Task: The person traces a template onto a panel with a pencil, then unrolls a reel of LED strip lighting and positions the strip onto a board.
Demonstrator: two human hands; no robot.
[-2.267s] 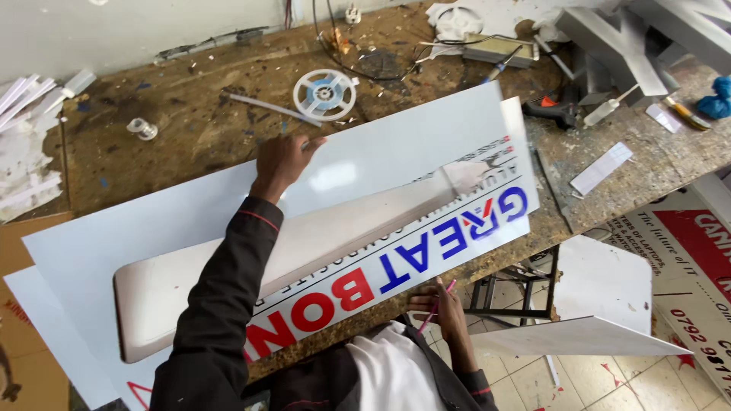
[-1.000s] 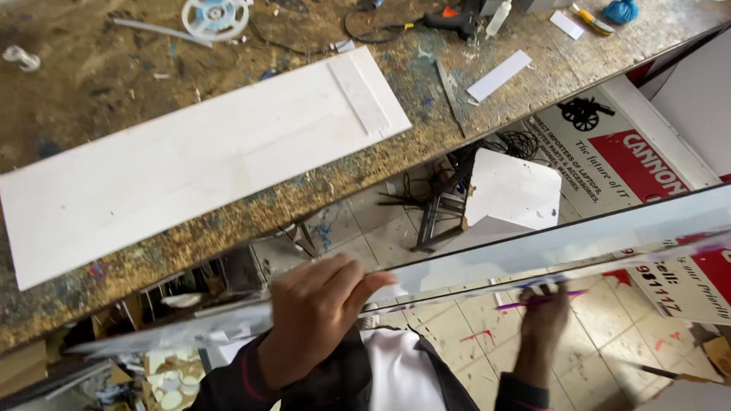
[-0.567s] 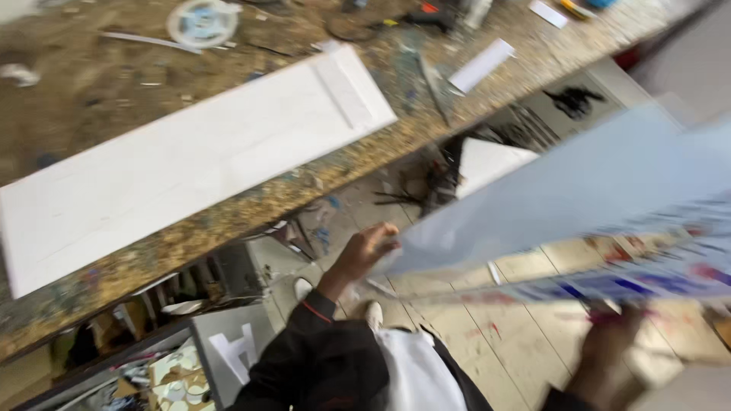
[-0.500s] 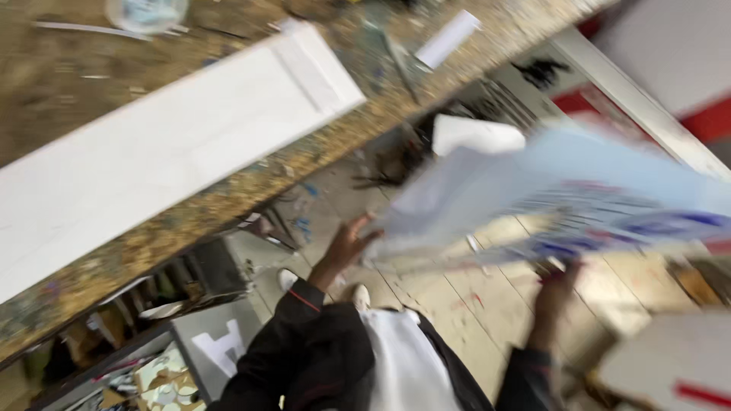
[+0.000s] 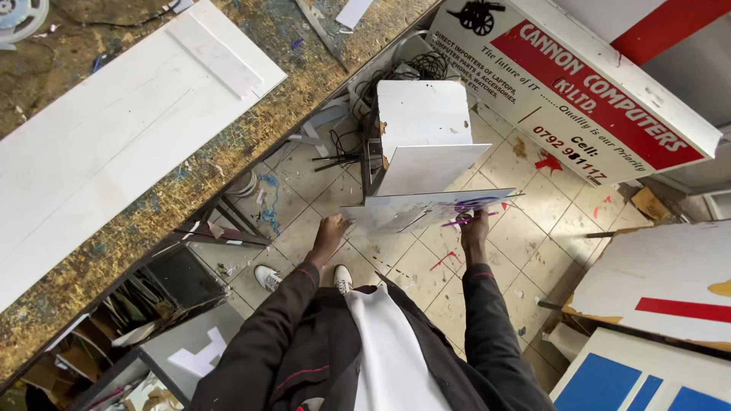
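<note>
In front of our body, above the tiled floor [image 5: 525,262], we hold a thin white sign panel [image 5: 426,209] nearly edge-on, so that it appears as a narrow strip with blue and red print showing along its far end. Our left hand [image 5: 329,234] is clenched on the panel's near-left end; our right hand [image 5: 474,227] grasps its lower edge further right, fingers closed beneath it. Both arms wear dark sleeves [image 5: 289,320], and a white shirt front [image 5: 388,350] shows between them. Just beyond the panel stands a white box-like stand [image 5: 422,125] with cables beside it. To our left runs the paint-spattered workbench [image 5: 228,144], bearing a long white board [image 5: 114,129] with a raised strip at one end. At upper right a white sign with a red band [image 5: 601,91] leans above the floor; at lower right lie white, red and blue panels [image 5: 655,304]. One white shoe [image 5: 268,277] shows below the bench.
</note>
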